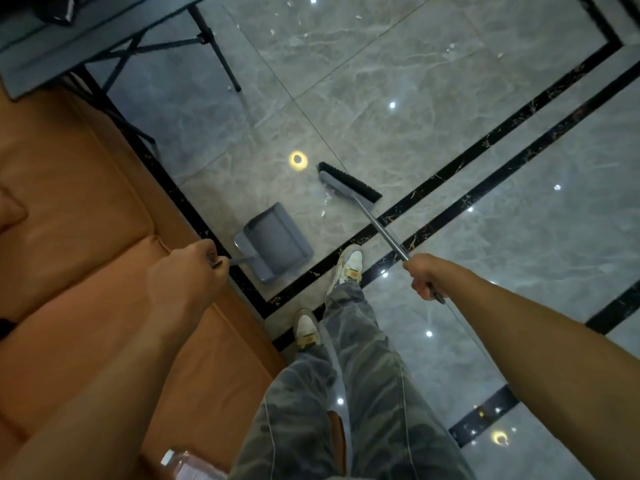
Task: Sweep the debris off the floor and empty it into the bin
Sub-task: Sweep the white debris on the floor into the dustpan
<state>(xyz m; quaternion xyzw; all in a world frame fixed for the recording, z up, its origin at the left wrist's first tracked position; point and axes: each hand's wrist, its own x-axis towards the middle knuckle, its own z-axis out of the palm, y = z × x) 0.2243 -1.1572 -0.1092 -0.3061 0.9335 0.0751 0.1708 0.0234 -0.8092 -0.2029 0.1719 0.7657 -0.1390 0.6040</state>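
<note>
My left hand (188, 268) grips the handle of a grey dustpan (275, 247), which stands on the grey marble floor with its mouth toward the broom. My right hand (422, 277) grips the metal pole of a broom; its grey head with black bristles (348, 183) rests on the floor just beyond the pan. A few white scraps of debris (325, 202) lie between the broom head and the dustpan. More white scraps (273, 31) are scattered farther off near the table. No bin is in view.
An orange leather sofa (86, 237) fills the left side. A folding table with black legs (214, 43) stands at the upper left. My feet in white shoes (349, 265) stand on the black floor border right of the dustpan. A plastic bottle (188, 465) lies at the bottom.
</note>
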